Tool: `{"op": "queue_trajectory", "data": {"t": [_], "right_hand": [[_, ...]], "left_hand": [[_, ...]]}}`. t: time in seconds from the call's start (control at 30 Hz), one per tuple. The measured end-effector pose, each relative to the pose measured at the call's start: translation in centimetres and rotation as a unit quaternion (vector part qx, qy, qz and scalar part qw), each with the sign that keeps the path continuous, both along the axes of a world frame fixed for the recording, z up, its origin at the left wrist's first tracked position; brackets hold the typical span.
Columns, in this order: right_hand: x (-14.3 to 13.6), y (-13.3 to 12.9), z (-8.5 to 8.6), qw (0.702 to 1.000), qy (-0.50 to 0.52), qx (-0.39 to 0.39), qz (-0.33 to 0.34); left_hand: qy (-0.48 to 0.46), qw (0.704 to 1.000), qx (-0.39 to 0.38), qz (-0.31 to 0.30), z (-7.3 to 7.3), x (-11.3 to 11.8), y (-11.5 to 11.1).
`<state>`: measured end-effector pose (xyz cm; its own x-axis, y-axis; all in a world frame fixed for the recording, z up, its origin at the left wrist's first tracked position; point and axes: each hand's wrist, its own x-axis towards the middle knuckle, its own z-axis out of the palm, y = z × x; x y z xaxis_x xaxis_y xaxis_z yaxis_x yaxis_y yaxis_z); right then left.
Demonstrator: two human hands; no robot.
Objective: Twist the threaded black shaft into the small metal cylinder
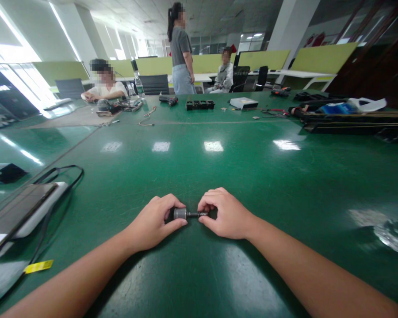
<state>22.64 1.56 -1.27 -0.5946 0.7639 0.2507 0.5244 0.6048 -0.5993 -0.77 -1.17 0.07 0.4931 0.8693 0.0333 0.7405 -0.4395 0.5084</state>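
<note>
Green tabletop (pixel 146 165) backs a crosswise metal part (pixel 180 213), shaft (pixel 192 214) pointing right.

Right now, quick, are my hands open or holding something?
Left hand: closed, holding the metal part by its thick end.
Right hand: closed, pinching its thin end.

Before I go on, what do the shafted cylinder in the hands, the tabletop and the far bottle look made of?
Shafted cylinder: probably metal, satin gray with a muted sheen.
Tabletop: glossy green, perhaps a coating or sheet; it mirrors bright light patches, but its base material doesn't show.
Bottle: likely clear plastic, since it looks see-through; too small to be sure.
</note>
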Motion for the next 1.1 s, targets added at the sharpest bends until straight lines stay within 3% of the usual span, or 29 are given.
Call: {"op": "queue_trajectory", "data": {"t": [0.3, 1.1], "right_hand": [[1.4, 1.2, 0.1, 0.999, -0.012, -0.020, -0.031], [-0.2, 0.2, -0.8, 0.998, 0.055, -0.023, 0.025]], "left_hand": [[-0.010, 0.999, -0.013, 0.029, -0.1, -0.2, 0.1], [-0.016, 1.000, 0.000, 0.004, 0.0, -0.2, 0.1]]}}
